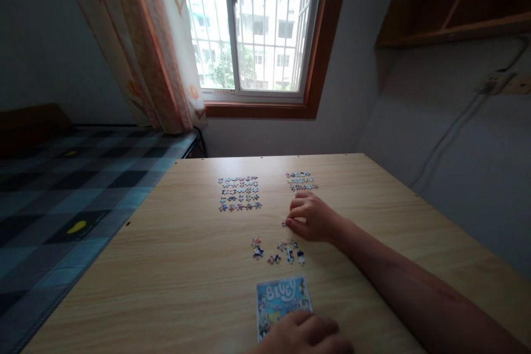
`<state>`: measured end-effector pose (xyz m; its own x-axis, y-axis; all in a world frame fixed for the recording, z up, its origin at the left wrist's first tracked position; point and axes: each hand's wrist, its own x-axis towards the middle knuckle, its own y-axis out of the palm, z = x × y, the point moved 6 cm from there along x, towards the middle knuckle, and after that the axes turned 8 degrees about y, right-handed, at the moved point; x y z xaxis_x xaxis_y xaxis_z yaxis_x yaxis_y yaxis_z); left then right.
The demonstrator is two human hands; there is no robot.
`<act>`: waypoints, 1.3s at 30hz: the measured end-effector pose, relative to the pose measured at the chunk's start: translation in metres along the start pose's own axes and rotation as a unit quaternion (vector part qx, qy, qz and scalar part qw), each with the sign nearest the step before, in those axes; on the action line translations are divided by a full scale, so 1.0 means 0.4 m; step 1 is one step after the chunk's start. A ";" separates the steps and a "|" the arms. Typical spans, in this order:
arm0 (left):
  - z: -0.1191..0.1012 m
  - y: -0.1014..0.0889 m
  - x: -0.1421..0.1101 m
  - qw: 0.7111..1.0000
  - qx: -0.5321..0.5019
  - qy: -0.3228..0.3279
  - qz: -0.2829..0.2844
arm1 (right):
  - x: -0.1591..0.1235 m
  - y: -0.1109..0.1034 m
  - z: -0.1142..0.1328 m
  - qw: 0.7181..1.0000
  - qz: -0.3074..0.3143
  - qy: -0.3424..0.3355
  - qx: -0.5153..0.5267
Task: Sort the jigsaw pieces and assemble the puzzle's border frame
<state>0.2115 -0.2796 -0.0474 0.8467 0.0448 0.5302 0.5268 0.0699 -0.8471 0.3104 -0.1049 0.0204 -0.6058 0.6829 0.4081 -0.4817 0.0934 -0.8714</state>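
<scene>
A small puzzle piece (pixel 284 223) shows at the tips of my right hand (pixel 311 217), whose thumb and index finger pinch it just above the table. Under that hand's far side, rows of puzzle pieces (pixel 302 181) lie partly hidden by its fingers. My left hand (pixel 307 334) rests loosely over the lower part of a blue Bluey picture box (pixel 282 290), fingers slightly bent and apart; the view's bottom edge cuts it off. Between the two hands lies a loose group of puzzle pieces (pixel 289 255).
Neat rows of more puzzle pieces (pixel 240 192) lie at the back left of the wooden table (pixel 186 254). A checked bed (pixel 103 177) adjoins its left side. Behind stand a window (pixel 265 33) and curtain (pixel 153 38); a shelf (pixel 452 27) hangs at the upper right.
</scene>
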 end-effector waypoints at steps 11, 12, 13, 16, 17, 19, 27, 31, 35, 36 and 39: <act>0.024 -0.036 0.015 0.998 0.031 -0.004 -0.049 | -0.028 -0.057 -0.178 0.992 0.017 0.110 -0.060; 0.024 -0.037 0.015 0.999 0.030 -0.002 -0.044 | -0.032 -0.061 -0.189 0.991 0.012 0.124 -0.059; 0.025 -0.038 0.015 0.999 0.026 0.000 -0.039 | -0.036 -0.064 -0.196 0.989 0.007 0.134 -0.059; 0.026 -0.042 0.013 1.000 0.009 0.001 -0.029 | -0.040 -0.068 -0.205 0.987 -0.004 0.145 -0.069; 0.027 -0.041 0.012 1.000 0.005 0.001 -0.022 | -0.041 -0.068 -0.205 0.987 -0.005 0.144 -0.073; 0.027 -0.041 0.010 1.000 0.000 0.001 -0.020 | -0.039 -0.067 -0.204 0.987 -0.006 0.138 -0.084; 0.035 -0.040 0.011 0.996 0.029 -0.021 -0.088 | -0.027 -0.047 -0.174 0.987 -0.076 0.094 -0.109; 0.037 -0.031 0.009 0.996 0.044 -0.024 -0.072 | -0.020 -0.019 -0.167 0.986 -0.051 0.081 -0.139; 0.036 -0.022 0.006 0.997 0.052 -0.019 -0.050 | -0.022 -0.008 -0.180 0.985 -0.047 0.087 -0.141; 0.036 -0.020 0.005 0.997 0.053 -0.022 -0.048 | -0.022 -0.006 -0.181 0.985 -0.049 0.088 -0.141; 0.035 -0.020 0.005 0.997 0.054 -0.023 -0.046 | -0.020 -0.007 -0.179 0.985 -0.061 0.085 -0.136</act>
<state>0.2080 -0.2660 -0.0392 0.7893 0.0780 0.6090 0.5893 0.1821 -0.7871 0.3620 -0.0587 0.0001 -0.4276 0.7638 0.4834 -0.3438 0.3571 -0.8685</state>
